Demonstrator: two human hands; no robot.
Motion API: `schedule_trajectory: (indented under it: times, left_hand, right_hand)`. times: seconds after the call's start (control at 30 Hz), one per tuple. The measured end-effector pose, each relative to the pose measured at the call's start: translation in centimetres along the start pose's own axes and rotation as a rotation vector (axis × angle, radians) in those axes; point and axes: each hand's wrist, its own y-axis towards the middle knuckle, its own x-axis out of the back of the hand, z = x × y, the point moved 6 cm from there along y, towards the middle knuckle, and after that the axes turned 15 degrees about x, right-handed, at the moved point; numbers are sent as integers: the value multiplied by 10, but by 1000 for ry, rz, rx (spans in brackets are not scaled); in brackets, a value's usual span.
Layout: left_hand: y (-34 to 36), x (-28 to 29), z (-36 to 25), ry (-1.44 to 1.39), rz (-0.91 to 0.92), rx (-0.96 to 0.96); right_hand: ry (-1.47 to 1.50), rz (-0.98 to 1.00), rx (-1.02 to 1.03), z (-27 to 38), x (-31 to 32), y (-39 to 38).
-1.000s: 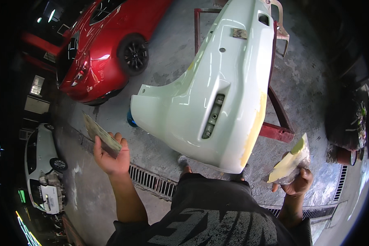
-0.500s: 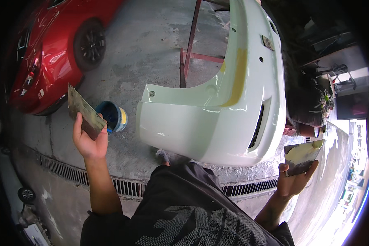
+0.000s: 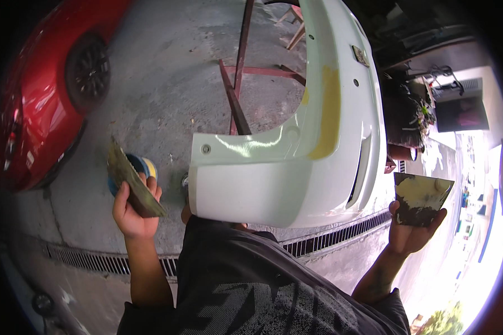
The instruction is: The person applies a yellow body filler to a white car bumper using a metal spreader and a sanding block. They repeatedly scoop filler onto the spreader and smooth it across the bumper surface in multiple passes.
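Observation:
My left hand (image 3: pixel 135 218) is closed on a thin, dirty putty board (image 3: pixel 129 177), gripped at its lower part and turned partly edge-on. Out to the right, my right hand (image 3: pixel 409 237) pinches a flat putty spreader (image 3: pixel 416 211) by its sides. Pale yellow putty (image 3: pixel 422 190) covers much of the spreader's face. Between the hands and farther off stands a white car bumper (image 3: pixel 251 192), touched by neither hand. A strip of yellow filler (image 3: pixel 328 111) runs along its curved edge.
Behind the board is a blue bucket (image 3: pixel 114 187). A red car (image 3: pixel 42 111) stands at the left. Dark red stand bars (image 3: pixel 237 100) rise behind the bumper. A drain grate (image 3: pixel 95 259) crosses the floor near me. Potted plants (image 3: pixel 402 152) are at the right.
The view has shifted, and the bumper now sits closer to my body. My left hand has turned the board more edge-on. My right hand has risen, with the spreader's putty-coated face showing more fully.

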Motion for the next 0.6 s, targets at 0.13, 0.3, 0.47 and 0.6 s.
schedule_trajectory:
  times: [0.13, 0.3, 0.47, 0.6]
  left_hand:
    - [67, 38, -23, -30, 151, 135]
    - [141, 38, -77, 77, 211, 241]
    - [174, 24, -123, 49, 185, 314]
    - [193, 17, -138, 83, 328, 327]
  right_hand:
    - [-135, -73, 98, -15, -29, 6]
    - [-173, -203, 188, -40, -67, -10]
    - [-177, -271, 302, -66, -109, -22]
    - [-330, -301, 354, -67, -133, -41]
